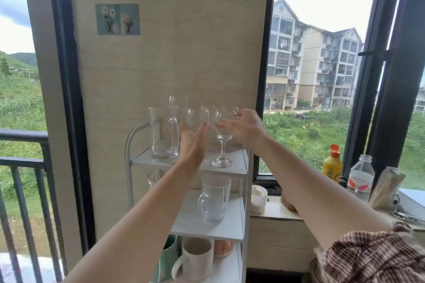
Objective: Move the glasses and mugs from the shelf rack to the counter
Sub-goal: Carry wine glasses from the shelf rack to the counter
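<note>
Head view, white shelf rack (239,169) against beige wall (172,53), windows either side, both grips open near wine glass (224,140)

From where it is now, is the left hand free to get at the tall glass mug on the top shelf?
Probably yes. The left hand is open beside the tall glass mug, just to its right, and nothing stands between them. The mug's handle faces the hand.

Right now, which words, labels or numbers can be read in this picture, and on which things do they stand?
None can be read.
Clear plastic bottle: red and white label, print too blurred.
Yellow bottle: label emblem, too small.
Wall sticker: only pictures, no letters visible.
</note>
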`<act>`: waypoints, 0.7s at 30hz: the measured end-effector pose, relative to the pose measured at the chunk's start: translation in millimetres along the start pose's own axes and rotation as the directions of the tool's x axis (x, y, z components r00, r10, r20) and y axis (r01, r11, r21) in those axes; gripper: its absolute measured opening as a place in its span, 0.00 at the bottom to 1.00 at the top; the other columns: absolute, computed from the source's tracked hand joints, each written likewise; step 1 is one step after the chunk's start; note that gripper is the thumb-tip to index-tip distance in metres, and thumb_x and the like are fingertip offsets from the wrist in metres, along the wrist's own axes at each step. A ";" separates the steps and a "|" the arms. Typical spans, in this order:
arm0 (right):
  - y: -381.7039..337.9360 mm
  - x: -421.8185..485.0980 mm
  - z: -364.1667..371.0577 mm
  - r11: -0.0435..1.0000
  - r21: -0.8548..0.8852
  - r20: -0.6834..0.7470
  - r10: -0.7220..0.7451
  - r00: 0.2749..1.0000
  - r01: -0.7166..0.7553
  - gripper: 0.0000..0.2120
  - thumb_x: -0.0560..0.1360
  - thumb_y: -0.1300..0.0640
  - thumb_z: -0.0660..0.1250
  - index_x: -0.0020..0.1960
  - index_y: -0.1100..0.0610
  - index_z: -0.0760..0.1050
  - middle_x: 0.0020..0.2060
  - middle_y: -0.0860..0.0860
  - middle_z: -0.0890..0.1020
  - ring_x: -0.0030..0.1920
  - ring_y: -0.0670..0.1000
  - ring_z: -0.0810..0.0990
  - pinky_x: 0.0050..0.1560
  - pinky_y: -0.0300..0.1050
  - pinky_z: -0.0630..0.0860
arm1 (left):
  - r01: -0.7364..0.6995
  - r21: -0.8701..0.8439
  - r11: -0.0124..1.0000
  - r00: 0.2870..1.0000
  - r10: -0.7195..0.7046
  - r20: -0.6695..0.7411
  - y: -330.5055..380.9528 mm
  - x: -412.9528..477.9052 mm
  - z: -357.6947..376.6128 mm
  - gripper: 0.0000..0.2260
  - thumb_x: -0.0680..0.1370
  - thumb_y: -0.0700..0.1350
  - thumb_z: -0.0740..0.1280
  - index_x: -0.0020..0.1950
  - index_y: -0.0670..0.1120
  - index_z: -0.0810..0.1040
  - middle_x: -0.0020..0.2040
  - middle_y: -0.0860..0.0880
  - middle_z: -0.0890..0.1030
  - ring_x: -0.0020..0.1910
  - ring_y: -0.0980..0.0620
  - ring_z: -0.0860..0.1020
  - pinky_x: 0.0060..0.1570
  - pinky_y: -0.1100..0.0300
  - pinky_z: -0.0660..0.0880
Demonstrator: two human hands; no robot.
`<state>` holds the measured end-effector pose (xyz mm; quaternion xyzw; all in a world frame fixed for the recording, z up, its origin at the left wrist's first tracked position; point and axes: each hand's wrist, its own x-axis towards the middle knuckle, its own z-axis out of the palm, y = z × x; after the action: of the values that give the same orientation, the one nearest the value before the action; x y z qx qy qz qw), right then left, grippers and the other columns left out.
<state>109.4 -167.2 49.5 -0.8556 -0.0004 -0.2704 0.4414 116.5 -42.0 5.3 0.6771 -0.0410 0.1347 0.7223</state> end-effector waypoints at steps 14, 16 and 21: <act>-23.9 -67.8 -50.1 0.959 0.281 -0.056 0.042 0.998 -0.025 0.13 0.65 0.53 0.77 0.44 0.58 0.79 0.48 0.61 0.84 0.47 0.56 0.83 0.56 0.57 0.79 | -0.303 -0.023 0.953 0.947 0.304 0.107 36.8 -49.2 -23.9 0.28 0.71 0.60 0.69 0.65 0.47 0.66 0.53 0.48 0.80 0.48 0.53 0.81 0.50 0.56 0.75; -21.3 -82.3 -66.0 0.957 0.288 -0.079 0.048 0.996 -0.023 0.14 0.65 0.53 0.77 0.46 0.58 0.80 0.46 0.58 0.85 0.45 0.54 0.83 0.52 0.52 0.81 | -0.298 -0.029 0.954 0.940 0.299 0.164 41.8 -60.0 -21.2 0.29 0.69 0.61 0.71 0.62 0.47 0.67 0.47 0.49 0.80 0.46 0.54 0.82 0.51 0.55 0.77; 8.2 -131.2 -121.4 0.949 0.302 -0.134 0.132 0.982 -0.087 0.27 0.64 0.53 0.77 0.61 0.60 0.76 0.49 0.54 0.84 0.49 0.53 0.83 0.46 0.42 0.80 | -0.209 -0.158 0.965 0.882 0.255 0.395 33.5 -101.4 6.5 0.36 0.61 0.61 0.73 0.63 0.46 0.70 0.48 0.48 0.82 0.44 0.56 0.83 0.42 0.67 0.78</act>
<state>-56.8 -232.7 38.9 -0.7556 0.0405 -0.3069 0.5772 11.5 -61.0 13.7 0.6392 -0.2806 0.0719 0.7124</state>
